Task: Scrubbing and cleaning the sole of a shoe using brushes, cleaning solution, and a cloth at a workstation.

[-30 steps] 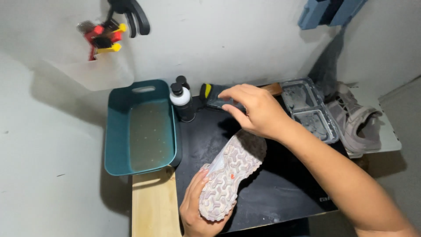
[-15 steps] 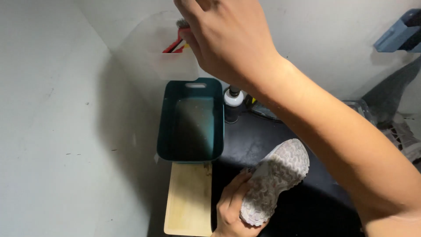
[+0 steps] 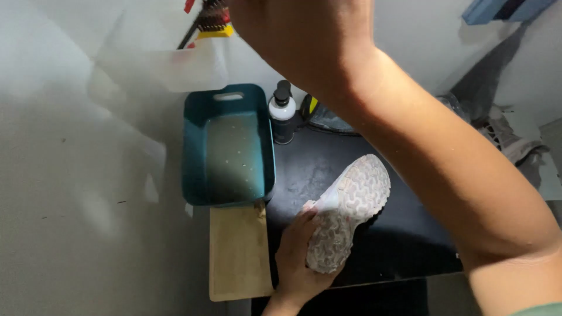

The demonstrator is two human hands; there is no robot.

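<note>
My left hand point(image 3: 298, 257) grips a white shoe point(image 3: 346, 209) turned sole-up over a black mat point(image 3: 404, 234). My right hand point(image 3: 304, 35) is raised high at the top of the view, close to the camera, reaching at a clear wall-mounted holder point(image 3: 181, 64) that carries brushes with red and yellow handles point(image 3: 208, 20). The fingers of that hand are cut off by the frame edge, so I cannot make out whether they hold anything. My right forearm crosses the right half of the view and hides part of the mat.
A teal basin point(image 3: 228, 146) with cloudy water sits left of the mat. A pump bottle point(image 3: 283, 114) stands behind the mat. A wooden board point(image 3: 237, 251) lies below the basin. Another shoe point(image 3: 509, 140) lies at the far right.
My right hand rose from the back of the mat up to the brush holder on the wall. The view tilted up and left. My left hand kept hold of the shoe.
</note>
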